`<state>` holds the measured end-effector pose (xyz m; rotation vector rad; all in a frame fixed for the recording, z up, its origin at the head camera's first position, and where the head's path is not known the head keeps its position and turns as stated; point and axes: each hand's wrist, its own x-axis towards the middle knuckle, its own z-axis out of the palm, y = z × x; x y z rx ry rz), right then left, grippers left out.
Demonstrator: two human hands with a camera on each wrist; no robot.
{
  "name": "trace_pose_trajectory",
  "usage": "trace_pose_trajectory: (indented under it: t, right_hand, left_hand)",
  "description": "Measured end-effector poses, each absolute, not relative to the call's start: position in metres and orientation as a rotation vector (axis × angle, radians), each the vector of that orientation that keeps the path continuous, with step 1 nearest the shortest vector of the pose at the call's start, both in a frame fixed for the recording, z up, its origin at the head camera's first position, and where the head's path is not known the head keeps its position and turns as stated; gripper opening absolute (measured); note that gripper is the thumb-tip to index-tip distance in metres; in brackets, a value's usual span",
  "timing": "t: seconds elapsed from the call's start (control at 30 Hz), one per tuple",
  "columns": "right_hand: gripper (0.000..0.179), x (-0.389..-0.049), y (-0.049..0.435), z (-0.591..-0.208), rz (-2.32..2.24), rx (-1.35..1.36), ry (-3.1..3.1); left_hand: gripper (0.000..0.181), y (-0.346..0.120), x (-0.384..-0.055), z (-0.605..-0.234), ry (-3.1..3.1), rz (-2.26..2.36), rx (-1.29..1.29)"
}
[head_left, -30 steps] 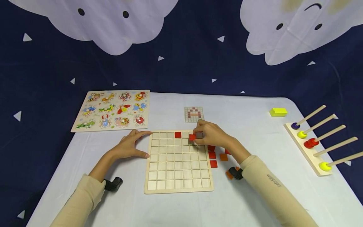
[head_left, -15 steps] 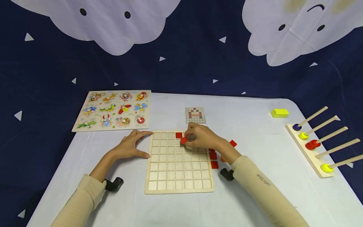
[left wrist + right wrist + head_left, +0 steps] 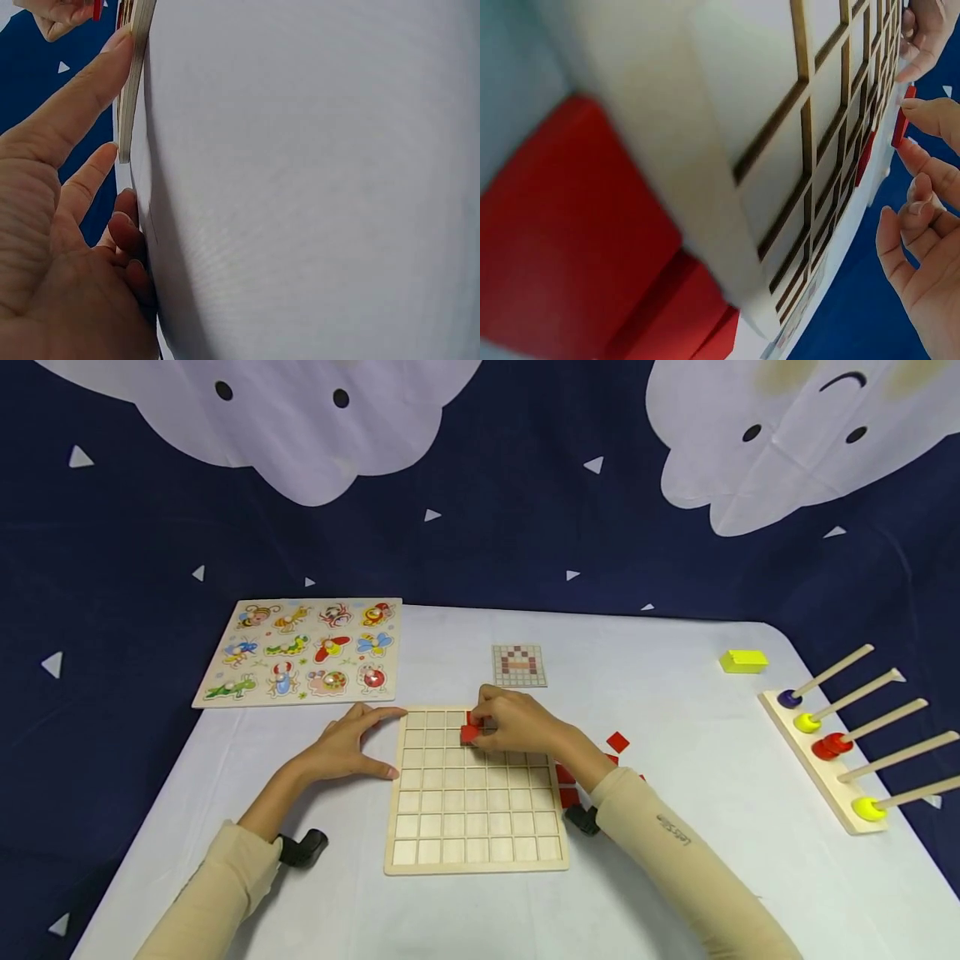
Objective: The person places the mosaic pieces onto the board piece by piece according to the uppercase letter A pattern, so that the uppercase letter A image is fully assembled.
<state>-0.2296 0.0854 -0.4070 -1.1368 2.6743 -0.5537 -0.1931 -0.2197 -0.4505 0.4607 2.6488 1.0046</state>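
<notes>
A wooden grid board (image 3: 477,867) lies flat on the table. My left hand (image 3: 339,749) rests at its left side, with thumb and forefinger spread against the edge; the left wrist view shows that thumb on the board's side (image 3: 133,97). Over the upper part of the grid, my right hand (image 3: 519,724) pinches a red square tile (image 3: 469,734) between thumb and forefinger. The pinched tile (image 3: 904,120) is tilted and looks raised off the grid in the right wrist view. Just behind it, another red tile (image 3: 865,159) sits in a top-row cell, partly hidden in the head view.
Several loose red tiles (image 3: 568,797) lie right of the board, partly under the right forearm; one red tile (image 3: 617,742) lies farther out. Behind the board is a small pattern card (image 3: 519,680). An insect puzzle (image 3: 300,636), yellow block (image 3: 743,662) and peg stacker (image 3: 806,752) stand around.
My right hand has carried the pinched red tile leftward across the top of the board, close to the seated red tile. The left hand has stayed at the board's edge.
</notes>
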Motion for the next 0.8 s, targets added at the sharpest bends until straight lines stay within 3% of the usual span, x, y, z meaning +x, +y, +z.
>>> trace_pose_trajectory:
  t: [0.8]
  right_hand:
    - [0.024,-0.227,0.066,-0.414,-0.538,-1.120,2.656]
  left_hand:
    - [0.095,-0.219,-0.194,-0.450,2.640,1.011,0.457]
